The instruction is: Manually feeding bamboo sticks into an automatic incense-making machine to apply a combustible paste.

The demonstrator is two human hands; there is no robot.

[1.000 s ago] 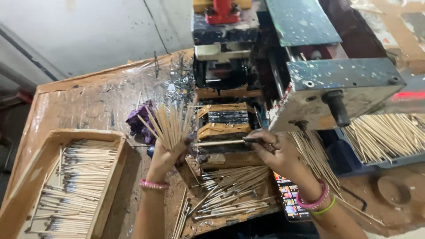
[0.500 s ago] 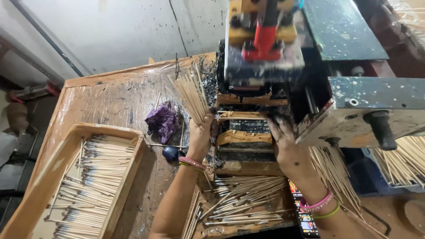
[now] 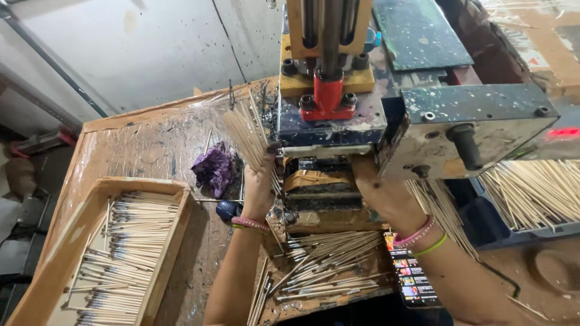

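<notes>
Sticks are seen nearest, lying loose in one heap on the lower shelf of the machine, too many to be counted. One phone with a lit screen is placed just right of this heap. At the left, one wooden tray is filled with more sticks with dark tips, laid in rows.

Two hands are shown. The left hand is closed around one bundle of thin sticks, which is held upright and fanned out, just left of the machine's dark opening. One pink bracelet is worn on this wrist. The right hand is raised under the metal housing; its fingers are hidden there, so it cannot be told if something is gripped. Two bracelets, one pink and one green, are worn on it.

One purple cloth is lying on the wooden bench, near the left hand. Behind, one red block is fixed on the press. One more pile of sticks is kept at the far right.
</notes>
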